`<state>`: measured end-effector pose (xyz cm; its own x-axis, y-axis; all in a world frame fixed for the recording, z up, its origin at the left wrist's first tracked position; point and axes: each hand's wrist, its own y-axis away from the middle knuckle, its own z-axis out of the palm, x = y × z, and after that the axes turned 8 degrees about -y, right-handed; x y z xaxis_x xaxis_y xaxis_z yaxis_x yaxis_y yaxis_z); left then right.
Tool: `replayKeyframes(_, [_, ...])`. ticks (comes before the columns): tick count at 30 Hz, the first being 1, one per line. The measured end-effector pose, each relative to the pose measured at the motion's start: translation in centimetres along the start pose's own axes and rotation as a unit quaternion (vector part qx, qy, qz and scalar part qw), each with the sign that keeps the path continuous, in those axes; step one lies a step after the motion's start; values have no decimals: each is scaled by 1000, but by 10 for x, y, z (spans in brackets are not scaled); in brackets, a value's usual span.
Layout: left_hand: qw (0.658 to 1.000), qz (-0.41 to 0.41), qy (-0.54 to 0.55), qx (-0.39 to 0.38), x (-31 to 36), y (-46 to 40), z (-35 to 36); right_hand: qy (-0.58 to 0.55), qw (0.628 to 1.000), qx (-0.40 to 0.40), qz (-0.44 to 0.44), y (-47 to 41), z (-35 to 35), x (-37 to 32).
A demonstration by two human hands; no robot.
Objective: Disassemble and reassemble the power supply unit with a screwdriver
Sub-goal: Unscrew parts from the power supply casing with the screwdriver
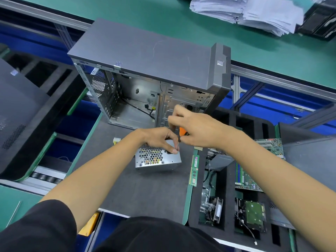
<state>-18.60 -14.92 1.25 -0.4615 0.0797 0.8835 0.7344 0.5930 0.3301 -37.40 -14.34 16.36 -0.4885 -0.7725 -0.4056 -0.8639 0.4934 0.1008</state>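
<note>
A silver power supply unit [157, 158] with a honeycomb grille lies on the dark grey mat [145, 190], its cable plug [116, 140] sticking out on the left. My left hand [161, 139] rests on its top edge, fingertips pinching at the upper right corner. My right hand [194, 130] grips a screwdriver with an orange handle [182, 132]. The shaft points down at that same corner, right beside my left fingertips. The screwdriver tip is hidden by my fingers.
An open, empty computer case [151, 73] stands upright just behind the unit. A RAM stick [194, 170] lies at the mat's right edge. A black foam tray [225, 180] on the right holds a motherboard [261, 164], fan [212, 210] and hard drive [253, 215]. Paper stacks [241, 10] lie far back.
</note>
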Motion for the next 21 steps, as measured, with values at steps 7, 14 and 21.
replayKeyframes(7, [999, 18, 27, 11, 2, 2, 0, 104, 994, -18, -37, -2, -5, 5])
replayKeyframes(14, [996, -12, 90, 25, 0, 4, 2, 12, 997, -61, -38, -2, -8, 6])
replayKeyframes(21, [995, -4, 89, 41, -3, 3, 3, 115, 991, -52, -46, -6, -13, 9])
